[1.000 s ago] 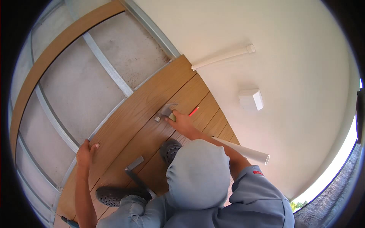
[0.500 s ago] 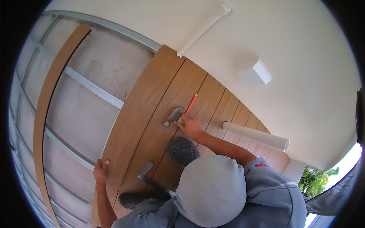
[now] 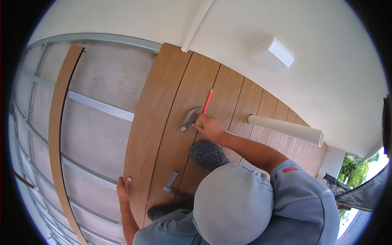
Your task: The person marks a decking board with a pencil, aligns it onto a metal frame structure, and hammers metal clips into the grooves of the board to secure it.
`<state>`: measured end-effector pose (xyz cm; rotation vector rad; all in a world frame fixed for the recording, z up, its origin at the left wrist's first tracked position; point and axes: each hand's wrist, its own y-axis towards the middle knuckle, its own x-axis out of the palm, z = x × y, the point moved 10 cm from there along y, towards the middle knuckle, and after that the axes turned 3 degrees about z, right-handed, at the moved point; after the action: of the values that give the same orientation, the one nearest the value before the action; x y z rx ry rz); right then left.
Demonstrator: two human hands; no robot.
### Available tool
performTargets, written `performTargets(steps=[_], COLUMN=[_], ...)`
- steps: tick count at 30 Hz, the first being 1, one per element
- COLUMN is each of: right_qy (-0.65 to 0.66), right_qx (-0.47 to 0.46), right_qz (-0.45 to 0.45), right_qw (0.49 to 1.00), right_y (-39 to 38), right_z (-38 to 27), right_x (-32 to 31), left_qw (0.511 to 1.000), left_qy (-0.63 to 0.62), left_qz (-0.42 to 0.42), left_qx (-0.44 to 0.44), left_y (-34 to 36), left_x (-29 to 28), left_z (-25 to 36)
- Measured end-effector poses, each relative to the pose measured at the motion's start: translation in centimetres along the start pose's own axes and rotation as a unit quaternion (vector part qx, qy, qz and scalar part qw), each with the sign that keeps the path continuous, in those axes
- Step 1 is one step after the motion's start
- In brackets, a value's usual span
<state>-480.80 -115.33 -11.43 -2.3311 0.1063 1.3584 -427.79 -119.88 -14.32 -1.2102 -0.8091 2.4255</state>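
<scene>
My left hand (image 3: 124,190) grips the outer edge of the nearest wood-look board (image 3: 151,102), its thumb on top. Higher up, my right hand (image 3: 210,128) is closed on a claw hammer (image 3: 190,119), whose metal head is over the boards and whose handle is mostly hidden. A red pencil (image 3: 208,100) sticks out beyond my right fingers, its lower end hidden; I cannot tell whether it is gripped too. A metal square (image 3: 171,182) lies below, beside my dark clog (image 3: 207,155).
Left is grey metal framing (image 3: 100,102) over concrete, with a loose plank (image 3: 59,122) across it. A white pipe (image 3: 286,128) rests at right. The cream wall (image 3: 326,90) carries a thin pipe (image 3: 196,24) and a white box (image 3: 277,51). Foliage shows lower right (image 3: 351,165).
The view has turned, so the wall now spans the top and more of the boards and foliage show. My hands keep their grips; the hammer sits slightly farther from the framing side.
</scene>
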Motion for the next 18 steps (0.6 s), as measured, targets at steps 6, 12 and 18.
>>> performTargets(steps=[6,12,18], right_qy=[-0.009,-0.013,-0.013], right_qx=[-0.030,-0.038,-0.056], right_qz=[0.014,0.027,0.066], right_qw=[0.999,0.999,0.996], right_y=[-0.2,-0.4,-0.4], right_z=[0.4,0.5,0.6], right_x=[0.2,0.7,0.5], left_qw=[0.999,0.996,0.996], left_qy=[-0.007,-0.072,-0.077], left_qz=[-0.022,-0.034,-0.038], left_qx=[-0.036,-0.030,-0.026], left_y=[-0.3,0.1,-0.3], left_x=[0.8,1.0,0.9], left_z=[1.1,-0.6,1.0])
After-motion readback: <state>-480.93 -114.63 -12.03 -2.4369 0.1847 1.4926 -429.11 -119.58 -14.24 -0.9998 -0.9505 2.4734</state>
